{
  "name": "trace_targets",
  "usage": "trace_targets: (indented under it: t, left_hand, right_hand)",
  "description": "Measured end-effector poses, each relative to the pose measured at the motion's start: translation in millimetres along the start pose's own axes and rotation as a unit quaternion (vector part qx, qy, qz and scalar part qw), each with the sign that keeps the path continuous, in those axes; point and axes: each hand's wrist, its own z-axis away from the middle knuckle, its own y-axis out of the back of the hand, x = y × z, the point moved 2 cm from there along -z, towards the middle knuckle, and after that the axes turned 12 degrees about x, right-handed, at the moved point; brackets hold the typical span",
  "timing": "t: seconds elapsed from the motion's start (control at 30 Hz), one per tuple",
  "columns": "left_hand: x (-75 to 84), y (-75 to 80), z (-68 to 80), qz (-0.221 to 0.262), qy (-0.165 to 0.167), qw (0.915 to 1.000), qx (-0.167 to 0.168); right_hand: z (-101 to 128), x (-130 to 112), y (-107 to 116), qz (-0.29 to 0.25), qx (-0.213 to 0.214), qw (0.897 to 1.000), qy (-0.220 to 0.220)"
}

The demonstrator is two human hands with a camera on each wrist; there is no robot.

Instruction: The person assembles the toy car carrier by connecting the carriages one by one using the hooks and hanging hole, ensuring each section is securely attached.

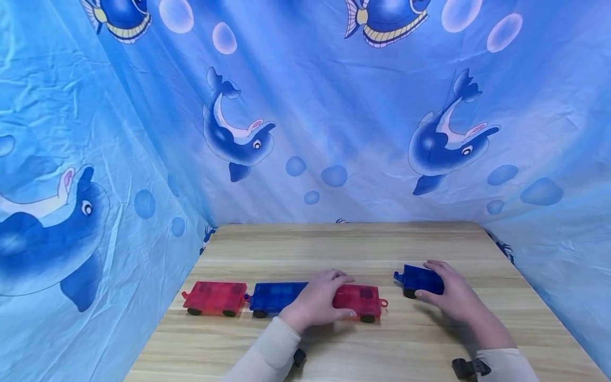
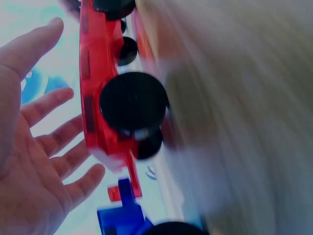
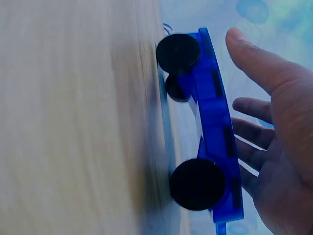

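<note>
My left hand (image 1: pixel 317 300) is over the row of toy train cars, hiding where the middle blue car (image 1: pixel 277 296) meets the right-hand red car (image 1: pixel 358 300). In the left wrist view, its fingers (image 2: pixel 58 134) are spread beside the red car (image 2: pixel 98 78), with a gap at the thumb. At the right, my right hand (image 1: pixel 451 294) is around a separate blue car (image 1: pixel 422 279), whose hook points left. The right wrist view shows the thumb apart from this blue car (image 3: pixel 220 127); the fingers are partly hidden behind it, so contact is unclear.
Another red car (image 1: pixel 217 297) is at the row's left end, hooked to the middle blue car. A red ring (image 1: pixel 384 303) sticks out of the row's right end. The wooden table (image 1: pixel 343 244) is bordered by blue dolphin-print cloth (image 1: pixel 324 122) behind and at both sides.
</note>
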Motion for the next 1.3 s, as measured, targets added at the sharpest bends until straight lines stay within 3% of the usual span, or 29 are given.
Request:
trace_targets:
  t: [0.27,0.5,0.83,1.3]
  left_hand:
    - [11.9,-10.7,-4.8,-0.015,-0.012,0.9996,-0.020]
    - [13.4,-15.4,-4.8,-0.004,0.000,0.9987,-0.051]
    - [12.1,-14.0,-4.4,-0.008,0.011,0.9984,-0.055]
    - [5.9,-11.0,-0.3,0.000,0.022,0.9982,-0.056]
  right_hand:
    - [3.0,12.6,-1.1,0.001,-0.020,1.000,-0.014]
    - [3.9,14.0,-0.3,0.027,-0.039,0.999,-0.023]
    - [6.1,16.7,-1.4,0.052,-0.052,0.996,-0.047]
    - [7.0,14.3,-3.7,0.059,-0.051,0.997,-0.028]
